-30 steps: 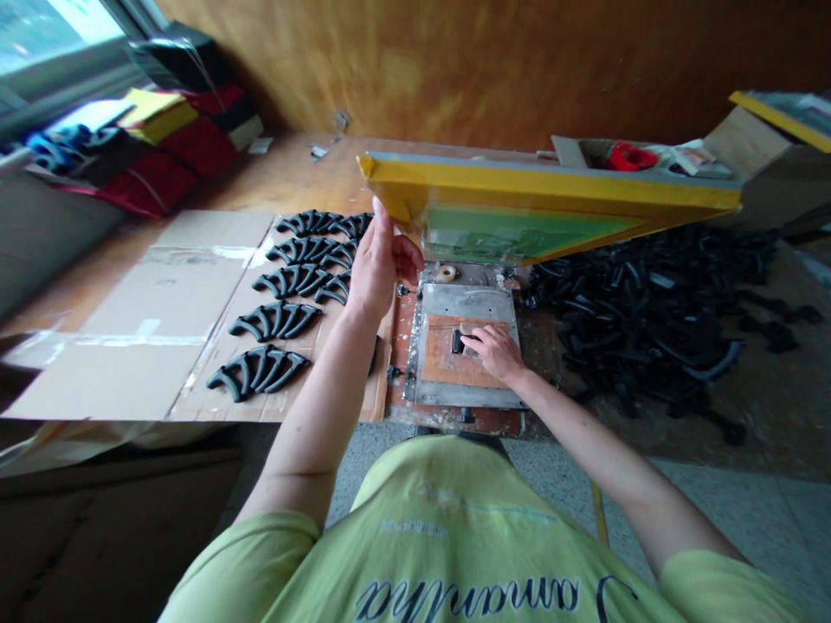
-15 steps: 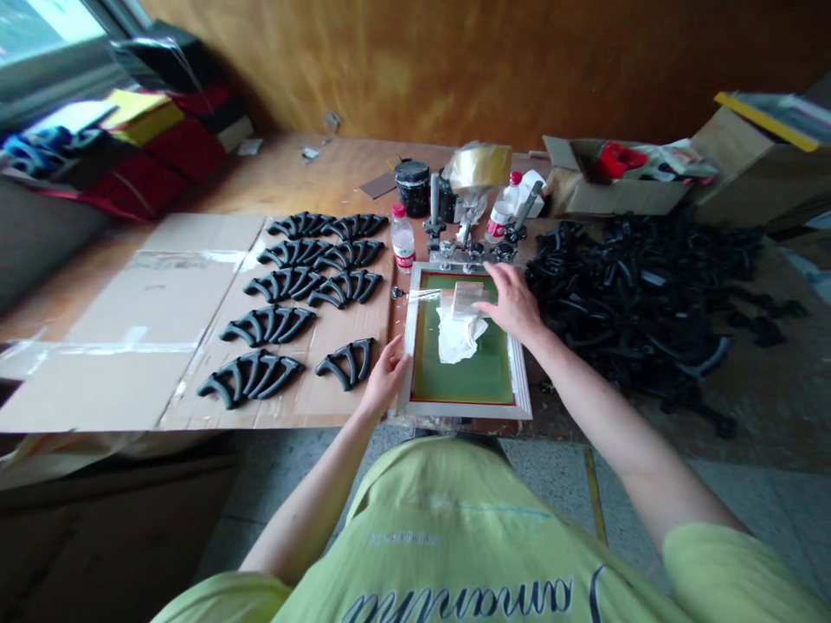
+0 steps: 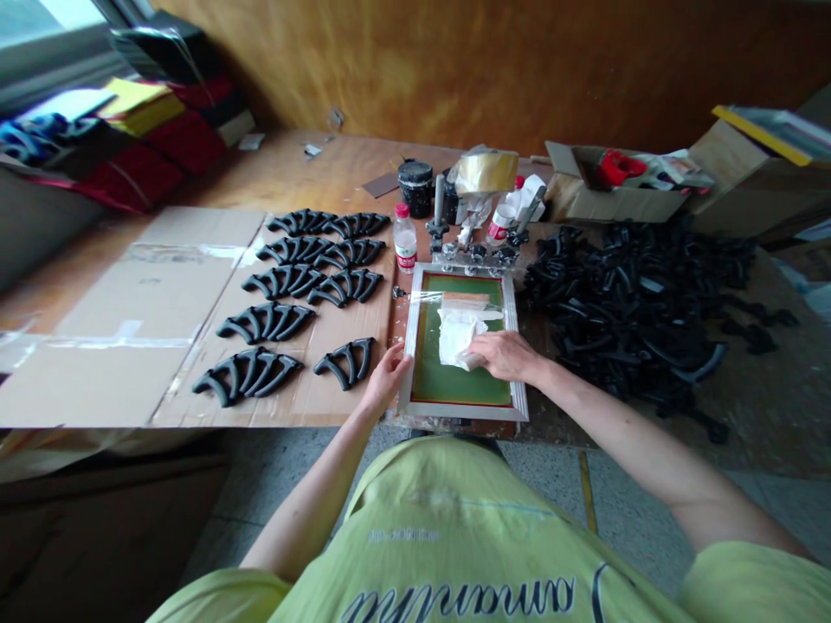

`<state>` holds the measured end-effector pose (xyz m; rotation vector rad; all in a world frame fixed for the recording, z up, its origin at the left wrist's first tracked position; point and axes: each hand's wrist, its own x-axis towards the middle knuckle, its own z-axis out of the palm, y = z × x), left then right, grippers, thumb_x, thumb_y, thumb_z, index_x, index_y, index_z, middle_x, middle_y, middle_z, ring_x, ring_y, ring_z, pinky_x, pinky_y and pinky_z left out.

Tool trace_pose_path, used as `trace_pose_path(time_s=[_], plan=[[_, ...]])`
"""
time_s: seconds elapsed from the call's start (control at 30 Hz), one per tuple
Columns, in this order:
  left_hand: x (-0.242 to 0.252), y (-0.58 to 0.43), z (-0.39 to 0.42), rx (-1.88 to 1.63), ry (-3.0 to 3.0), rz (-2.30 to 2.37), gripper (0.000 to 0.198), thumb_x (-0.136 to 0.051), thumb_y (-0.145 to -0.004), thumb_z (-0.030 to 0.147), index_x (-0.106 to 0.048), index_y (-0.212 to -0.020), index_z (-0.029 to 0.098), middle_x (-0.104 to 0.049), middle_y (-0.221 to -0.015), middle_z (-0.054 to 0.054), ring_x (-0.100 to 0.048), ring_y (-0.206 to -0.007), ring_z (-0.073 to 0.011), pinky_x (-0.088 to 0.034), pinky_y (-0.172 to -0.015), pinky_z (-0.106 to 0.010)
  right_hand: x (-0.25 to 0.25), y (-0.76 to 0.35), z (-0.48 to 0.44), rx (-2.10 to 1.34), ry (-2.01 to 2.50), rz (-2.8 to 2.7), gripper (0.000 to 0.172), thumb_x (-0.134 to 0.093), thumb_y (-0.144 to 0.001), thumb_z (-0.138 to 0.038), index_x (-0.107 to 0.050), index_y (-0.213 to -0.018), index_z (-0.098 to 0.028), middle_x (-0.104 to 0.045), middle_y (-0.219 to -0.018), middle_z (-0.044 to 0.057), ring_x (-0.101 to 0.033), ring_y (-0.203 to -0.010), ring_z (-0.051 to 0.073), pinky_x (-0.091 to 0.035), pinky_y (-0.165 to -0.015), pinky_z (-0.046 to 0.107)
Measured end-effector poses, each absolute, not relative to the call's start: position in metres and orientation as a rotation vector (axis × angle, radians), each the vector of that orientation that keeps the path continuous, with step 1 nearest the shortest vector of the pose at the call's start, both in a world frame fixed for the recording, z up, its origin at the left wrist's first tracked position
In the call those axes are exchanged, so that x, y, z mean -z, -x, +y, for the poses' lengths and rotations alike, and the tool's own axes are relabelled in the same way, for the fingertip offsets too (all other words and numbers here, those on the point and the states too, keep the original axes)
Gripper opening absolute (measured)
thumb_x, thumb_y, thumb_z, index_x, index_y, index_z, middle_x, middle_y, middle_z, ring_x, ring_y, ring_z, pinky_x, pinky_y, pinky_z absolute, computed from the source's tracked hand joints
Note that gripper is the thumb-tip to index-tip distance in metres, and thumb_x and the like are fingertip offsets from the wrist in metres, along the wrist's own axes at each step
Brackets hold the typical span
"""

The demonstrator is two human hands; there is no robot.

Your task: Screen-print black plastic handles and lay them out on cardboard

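A screen-printing frame (image 3: 407, 329) with a pale metal border and green mesh lies before me. On its left side rests my left hand (image 3: 388, 376), gripping the border; some of its fingers are hidden by the frame. Over the mesh, my right hand (image 3: 507, 355) is closed on the lower right corner of a crumpled white cloth (image 3: 456, 336). Just beyond the cloth lies a squeegee (image 3: 466, 299) with a wooden-coloured bar, partly under clear film. Behind the frame stands a metal hinge clamp (image 3: 477, 253) with knobs and upright posts.
Black curved plastic parts (image 3: 250, 376) lie in rows on cardboard (image 3: 139, 381) at left. A heap of black parts (image 3: 623, 303) covers the right side. A red-capped bottle (image 3: 405, 244), a dark tub (image 3: 415, 186), a tape roll (image 3: 486, 169) and an open carton (image 3: 623, 199) stand behind.
My right hand has moved from the squeegee at the top of the frame down toward me and closed on the white cloth. My left hand stays at the frame's left side.
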<state>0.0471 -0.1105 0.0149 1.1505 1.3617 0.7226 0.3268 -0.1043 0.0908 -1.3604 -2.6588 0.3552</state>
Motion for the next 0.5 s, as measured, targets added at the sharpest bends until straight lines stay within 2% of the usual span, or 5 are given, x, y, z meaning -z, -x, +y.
trace_pose_path(time_s=[0.07, 0.23, 0.37, 0.4, 0.5], plan=[[-0.015, -0.047, -0.111, -0.738, -1.145, 1.361, 0.066, -0.061, -0.082, 0.055, -0.054, -0.137, 0.019, -0.069, -0.085, -0.003, -0.058, -0.064, -0.0124, -0.04, -0.053, -0.02, -0.091, -0.324, -0.098, -0.295, 1.449, -2.596, 0.017, -0.059, -0.082, -0.011, -0.07, -0.089, -0.022, -0.072, -0.091, 0.003, -0.065, -0.087, 0.019, -0.045, -0.073, 0.027], [-0.015, -0.047, -0.111, -0.76, -1.099, 1.34, 0.067, -0.062, -0.082, 0.055, -0.052, -0.138, 0.019, -0.069, -0.084, -0.003, -0.06, -0.065, -0.0133, -0.041, -0.054, -0.02, -0.071, -0.32, -0.113, -0.245, 1.399, -2.509, 0.027, -0.055, -0.083, -0.006, -0.07, -0.101, -0.021, -0.072, -0.104, 0.006, -0.065, -0.095, 0.019, -0.047, -0.08, 0.028], [-0.022, -0.048, -0.11, -0.769, -1.067, 1.332, 0.07, -0.064, -0.08, 0.053, -0.051, -0.139, 0.018, -0.068, -0.081, -0.003, -0.061, -0.064, -0.0138, -0.042, -0.053, -0.021, -0.076, -0.322, -0.106, -0.315, 1.435, -2.433, 0.017, -0.063, -0.087, -0.021, -0.07, -0.101, -0.025, -0.073, -0.097, 0.001, -0.066, -0.087, 0.018, -0.048, -0.074, 0.027], [-0.026, -0.047, -0.11, -0.764, -1.063, 1.326, 0.072, -0.065, -0.08, 0.053, -0.049, -0.141, 0.017, -0.068, -0.08, -0.003, -0.06, -0.062, -0.0132, -0.042, -0.052, -0.021, -0.083, -0.32, -0.096, -0.305, 1.493, -2.367, 0.019, -0.066, -0.086, -0.024, -0.07, -0.105, -0.026, -0.073, -0.098, 0.001, -0.067, -0.087, 0.019, -0.049, -0.074, 0.027], [-0.048, -0.046, -0.108, -0.76, -1.068, 1.309, 0.081, -0.068, -0.079, 0.05, -0.04, -0.148, 0.019, -0.065, -0.072, 0.001, -0.053, -0.053, -0.0097, -0.037, -0.046, -0.018, -0.111, -0.318, -0.059, -0.23, 1.641, -2.172, 0.047, -0.072, -0.082, -0.028, -0.061, -0.128, -0.03, -0.071, -0.109, 0.002, -0.066, -0.09, 0.021, -0.05, -0.075, 0.03]])
